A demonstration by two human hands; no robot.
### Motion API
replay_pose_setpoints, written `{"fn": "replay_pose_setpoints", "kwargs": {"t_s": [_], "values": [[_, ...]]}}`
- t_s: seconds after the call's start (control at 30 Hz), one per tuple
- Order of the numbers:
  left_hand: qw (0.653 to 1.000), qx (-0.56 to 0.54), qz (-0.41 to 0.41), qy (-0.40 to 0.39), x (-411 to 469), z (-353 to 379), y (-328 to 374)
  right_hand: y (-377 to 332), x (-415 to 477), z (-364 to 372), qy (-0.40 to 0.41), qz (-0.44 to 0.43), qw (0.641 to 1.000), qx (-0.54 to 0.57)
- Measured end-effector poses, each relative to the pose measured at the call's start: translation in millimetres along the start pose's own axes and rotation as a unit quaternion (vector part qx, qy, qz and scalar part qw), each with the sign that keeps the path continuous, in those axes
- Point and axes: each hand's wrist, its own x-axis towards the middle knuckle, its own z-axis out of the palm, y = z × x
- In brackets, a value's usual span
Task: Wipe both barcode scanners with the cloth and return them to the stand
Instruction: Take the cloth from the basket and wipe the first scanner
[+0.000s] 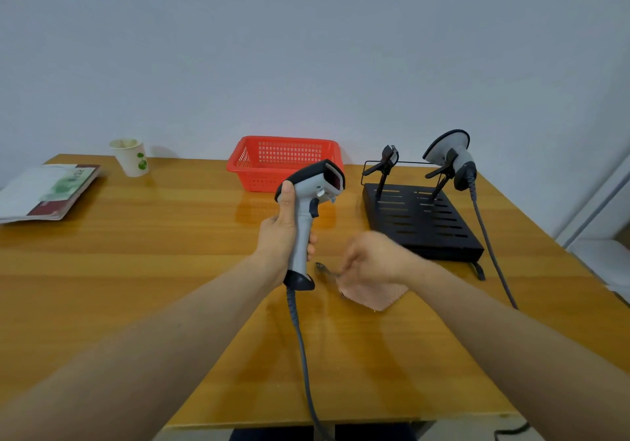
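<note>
My right hand [370, 260] rests on the cloth [375, 292], which lies flat on the table [153, 287] just right of the scanner [308, 209]; blur hides whether those fingers have pinched it. My left hand [284, 232] grips the scanner's handle, long axis upright. Beyond, the stand [422, 215] holds the second scanner [450, 158]. The basket [283, 161] looks empty.

Two bare arms come in from the bottom of the picture. No sleeves cover them, all the way down to the edge. The left hand [284, 236] has no ring, no watch and no glove on it. The right hand [370, 258] looks blurry, and it has no watch or band at the wrist. Something dark, maybe clothing, shows below the table edge.
</note>
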Motion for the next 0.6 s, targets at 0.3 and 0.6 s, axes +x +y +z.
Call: {"fn": "replay_pose_setpoints", "kwargs": {"t_s": [0.3,0.6], "values": [[0.999,-0.004,-0.013,-0.053,4.6,0.9,-3.8,6.2,-10.8,-58.0,0.288,0.023,0.860,0.420],[0.997,0.021,-0.010,-0.069,0.2,10.2,-1.7,-3.8,-5.6,-55.0,0.396,-0.071,0.898,0.179]]}}
